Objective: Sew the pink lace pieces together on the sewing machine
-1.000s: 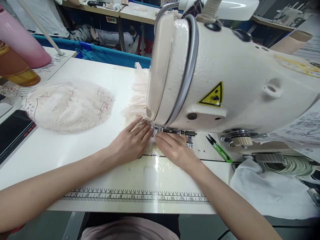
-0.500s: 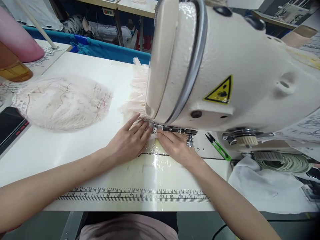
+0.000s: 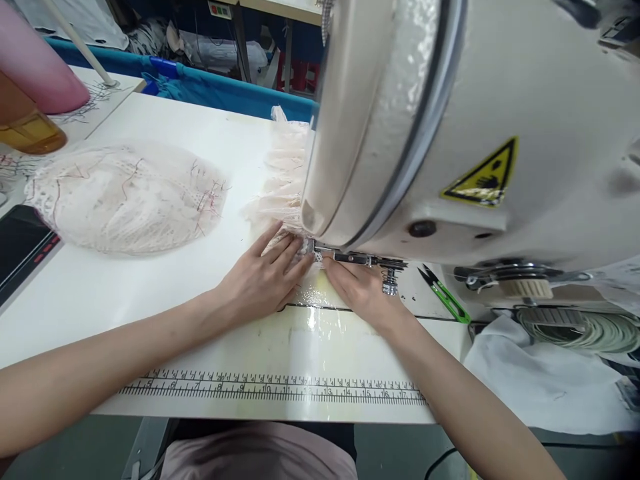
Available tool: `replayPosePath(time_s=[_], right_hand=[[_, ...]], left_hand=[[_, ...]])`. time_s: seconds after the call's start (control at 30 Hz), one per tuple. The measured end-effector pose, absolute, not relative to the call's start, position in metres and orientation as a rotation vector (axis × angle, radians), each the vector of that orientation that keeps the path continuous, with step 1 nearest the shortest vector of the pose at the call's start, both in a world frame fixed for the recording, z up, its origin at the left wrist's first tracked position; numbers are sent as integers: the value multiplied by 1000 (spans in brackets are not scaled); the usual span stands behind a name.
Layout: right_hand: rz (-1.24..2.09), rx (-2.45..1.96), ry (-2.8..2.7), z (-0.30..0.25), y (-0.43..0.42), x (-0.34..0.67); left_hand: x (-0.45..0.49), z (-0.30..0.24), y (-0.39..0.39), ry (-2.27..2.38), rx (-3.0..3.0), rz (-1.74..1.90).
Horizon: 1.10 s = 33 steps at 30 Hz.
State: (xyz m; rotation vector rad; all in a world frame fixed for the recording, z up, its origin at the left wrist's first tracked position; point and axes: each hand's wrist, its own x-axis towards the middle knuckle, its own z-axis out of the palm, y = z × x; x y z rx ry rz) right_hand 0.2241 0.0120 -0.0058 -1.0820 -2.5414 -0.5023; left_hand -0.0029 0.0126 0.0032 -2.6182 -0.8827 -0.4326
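Observation:
My left hand lies flat with its fingers spread on a gathered pale pink lace fabric, just left of the needle area. From the right, my right hand reaches in under the presser-foot attachment, its thumb and fingers together at the lace edge; some fingertips are hidden by the metal parts. The white sewing machine head stands over both hands and covers part of the fabric. Green thread snips lie to the right of my right hand.
A pale lace piece with loose red threads lies at left, near a dark phone-like device. A pink thread cone stands behind it. A ruler strip runs along the front edge. White cloth lies at right.
The view has moved closer to the machine, so its head looks larger and further right. Both hands stay at the presser foot, with little visible change in the fabric.

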Motion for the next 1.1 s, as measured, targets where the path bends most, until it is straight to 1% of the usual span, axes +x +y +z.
replayPosePath(time_s=[0.17, 0.4, 0.67, 0.73, 0.93, 1.1], right_hand=[[-490, -1039, -2475, -12, 16, 224], [-445, -993, -2523, -8, 13, 224], [-495, -938, -2531, -10, 10, 222], [-462, -972, -2536, -12, 9, 222], [-214, -1051, -2511, -13, 9, 221], [-185, -953, -2488, -8, 6, 216]], left_hand=[[-3, 4, 13, -906, -2614, -402], [-3, 6, 13, -647, -2628, -611], [-4, 8, 16, -702, -2692, -616], [-4, 7, 17, -722, -2704, -629], [-6, 6, 17, -762, -2663, -661], [-12, 8, 18, -888, -2645, -740]])
